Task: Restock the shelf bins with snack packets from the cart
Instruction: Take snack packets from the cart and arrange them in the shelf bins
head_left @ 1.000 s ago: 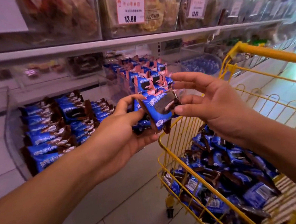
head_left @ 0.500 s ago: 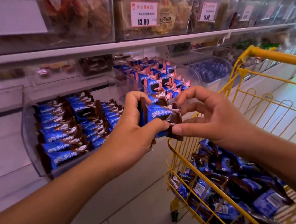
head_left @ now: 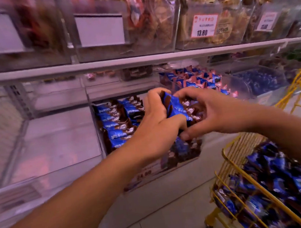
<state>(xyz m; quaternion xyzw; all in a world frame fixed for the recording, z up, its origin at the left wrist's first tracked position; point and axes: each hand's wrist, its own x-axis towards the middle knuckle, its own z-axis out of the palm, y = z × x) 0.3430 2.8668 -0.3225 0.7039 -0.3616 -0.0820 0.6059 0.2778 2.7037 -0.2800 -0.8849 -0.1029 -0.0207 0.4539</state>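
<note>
Blue snack packets (head_left: 177, 107) gripped by left hand (head_left: 157, 120), right hand (head_left: 212, 111) | clear bin (head_left: 115, 171): packet rows | yellow cart (head_left: 246, 181): packets

blurred cart (head_left: 233, 162) packets (head_left: 275, 180), cart cut off by right edge, price tag (head_left: 267, 20) illegible
</note>
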